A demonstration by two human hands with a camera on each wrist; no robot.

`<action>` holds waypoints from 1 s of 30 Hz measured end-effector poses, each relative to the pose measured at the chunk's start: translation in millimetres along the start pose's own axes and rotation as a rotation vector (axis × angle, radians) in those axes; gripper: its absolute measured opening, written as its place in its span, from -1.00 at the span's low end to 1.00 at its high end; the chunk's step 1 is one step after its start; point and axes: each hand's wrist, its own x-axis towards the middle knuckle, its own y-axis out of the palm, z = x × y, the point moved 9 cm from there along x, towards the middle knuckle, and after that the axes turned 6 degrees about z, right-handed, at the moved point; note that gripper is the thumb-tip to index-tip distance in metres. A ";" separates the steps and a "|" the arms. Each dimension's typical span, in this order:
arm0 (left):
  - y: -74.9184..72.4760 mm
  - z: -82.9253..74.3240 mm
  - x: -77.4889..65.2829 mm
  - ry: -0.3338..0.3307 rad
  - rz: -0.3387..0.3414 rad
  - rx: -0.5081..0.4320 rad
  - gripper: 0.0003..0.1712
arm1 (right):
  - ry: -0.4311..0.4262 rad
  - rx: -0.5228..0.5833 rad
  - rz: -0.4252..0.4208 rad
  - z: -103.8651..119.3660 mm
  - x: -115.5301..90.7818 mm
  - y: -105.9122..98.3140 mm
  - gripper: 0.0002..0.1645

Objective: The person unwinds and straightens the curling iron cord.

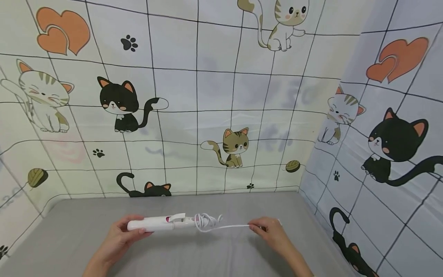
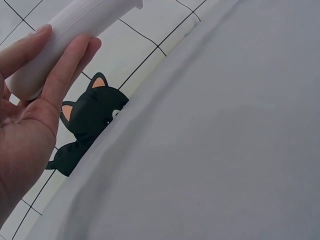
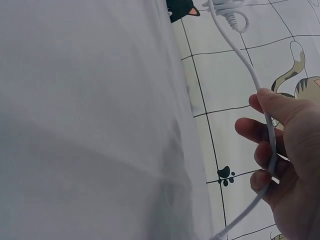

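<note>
A white rod-shaped corded appliance [image 1: 152, 224] lies level above the grey surface in the head view. It has a rounded left end, a raised white flap and a small pink spot. My left hand [image 1: 122, 235] grips its left end, thumb on one side and fingers on the other; the left wrist view shows the same hold on the smooth rounded end [image 2: 60, 45]. Loose loops of white cord [image 1: 205, 222] bunch around the right end. My right hand [image 1: 271, 232] pinches the cord, drawn out straight; in the right wrist view the cord [image 3: 240, 52] runs across the curled fingers.
A grey cloth-covered surface [image 1: 194, 254] spreads beneath both hands. Behind it and along the right side hang white curtains [image 1: 176, 130] printed with cats, hearts and grid lines, meeting the surface's edges.
</note>
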 end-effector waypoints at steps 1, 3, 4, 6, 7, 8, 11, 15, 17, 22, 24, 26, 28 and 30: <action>0.0 0.2 -0.5 0.001 0.001 -0.002 -0.52 | -0.001 0.007 0.017 0.0 0.1 1.7 -0.87; 0.3 0.6 -1.0 0.001 0.007 -0.009 -0.51 | 0.010 0.027 0.049 -0.8 0.2 5.4 -0.84; 0.6 0.7 -1.0 0.000 0.011 -0.012 -0.51 | 0.017 0.040 0.059 -1.4 0.1 6.8 -0.84; 0.4 1.0 -0.7 0.000 0.011 -0.016 -0.51 | 0.036 0.066 0.073 -2.9 -0.2 9.1 -0.82; 0.3 1.1 -0.6 0.001 0.009 -0.017 -0.51 | 0.047 0.079 0.080 -3.6 -0.3 10.1 -0.81; 0.2 1.2 -0.4 0.000 0.007 -0.018 -0.52 | 0.052 0.083 0.083 -3.6 -0.5 10.6 -0.80; -0.4 1.5 0.0 0.004 -0.001 -0.012 -0.53 | 0.054 0.096 0.096 -2.2 -0.5 12.7 -0.75; -0.9 1.9 0.2 0.003 -0.018 0.001 -0.55 | 0.043 0.112 0.115 2.3 1.1 17.3 -0.70; -0.4 1.6 0.7 -0.001 -0.023 0.006 -0.56 | 0.027 0.121 0.124 5.5 1.8 20.8 -0.68; 1.3 0.1 1.8 -0.007 -0.043 0.011 -0.57 | -0.052 0.166 0.128 19.3 3.4 30.0 -0.68; 2.9 -0.8 2.3 0.001 -0.041 0.007 -0.56 | -0.076 0.202 0.114 23.9 4.2 33.2 -0.67; 5.2 -1.9 3.1 0.018 -0.025 0.000 -0.54 | -0.096 0.225 0.093 28.8 4.7 36.0 -0.67; 7.0 -2.2 3.6 0.033 -0.011 -0.008 -0.53 | -0.126 0.246 0.066 33.9 5.2 38.6 -0.68; 8.4 -2.4 4.0 0.051 0.003 -0.018 -0.51 | -0.147 0.249 0.043 38.3 5.9 41.6 -0.69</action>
